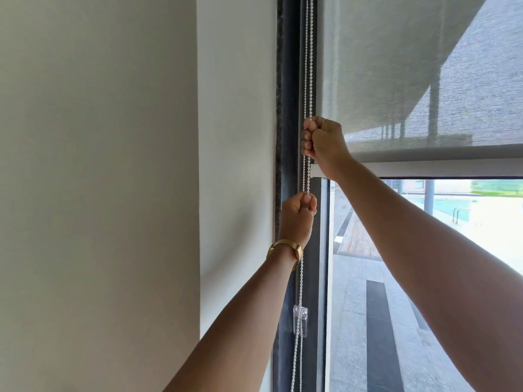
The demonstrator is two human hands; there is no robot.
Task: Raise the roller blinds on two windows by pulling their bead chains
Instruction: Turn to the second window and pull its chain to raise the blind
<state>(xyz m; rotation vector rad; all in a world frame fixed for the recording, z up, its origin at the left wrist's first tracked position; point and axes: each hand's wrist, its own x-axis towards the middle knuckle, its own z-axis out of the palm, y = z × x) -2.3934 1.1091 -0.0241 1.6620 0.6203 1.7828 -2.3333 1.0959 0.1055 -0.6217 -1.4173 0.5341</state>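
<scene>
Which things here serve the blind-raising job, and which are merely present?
In use: bead chain, roller blind, its bottom bar, left hand, right hand.
Merely present: gold bracelet, clear chain clip, white wall.

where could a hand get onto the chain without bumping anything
Two free stretches of the bead chain: above the right hand, between the dark window frame and the roller blind edge, and below the left hand, from the gold bracelet down to the clear chain holder. The short gap between the two fists is crowded.
</scene>
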